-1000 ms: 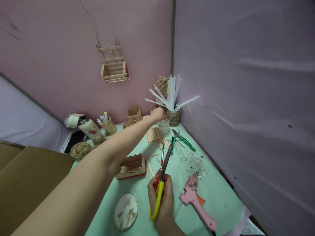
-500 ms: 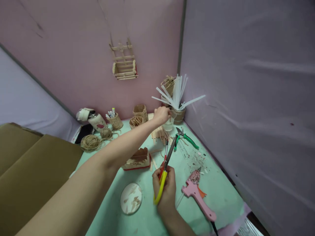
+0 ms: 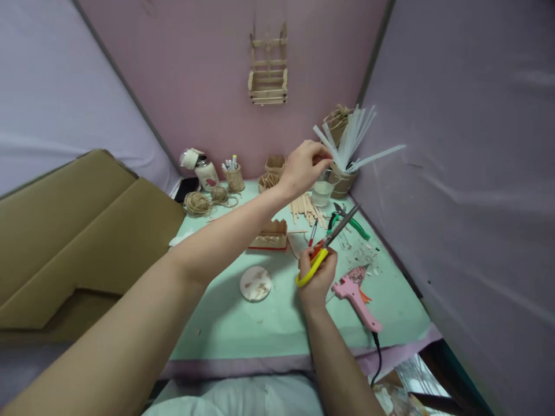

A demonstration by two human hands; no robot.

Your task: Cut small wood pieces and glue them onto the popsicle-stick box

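Observation:
My left hand point(image 3: 303, 164) is stretched out over the back of the table, beside the translucent glue sticks point(image 3: 351, 138) that fan out of a twine-wrapped pot point(image 3: 342, 184). Its fingers curl towards the thumb in a pinch; whatever lies between them, if anything, is too small to make out. Just below it stands a clear plastic cup point(image 3: 321, 193). Nearer to me, my right hand point(image 3: 319, 283) grips a pair of scissors point(image 3: 342, 226) with yellow and red handles, the blades pointing up and away to the right. A red-handled brush-like tool point(image 3: 313, 232) shows just behind that hand.
A pink glue gun point(image 3: 358, 300) lies right of my right hand, near green pliers point(image 3: 358, 227). Wooden sticks point(image 3: 306, 208), a small stick box point(image 3: 271, 238) and a round white dish point(image 3: 255, 283) are mid-table. Cardboard point(image 3: 87, 231) stands left; twine point(image 3: 197, 203) lies behind.
My left hand has lifted from the cup's rim to beside the glue sticks. The view has shifted, bringing the table's front edge into sight. My right hand still holds the scissors, now tilted further right.

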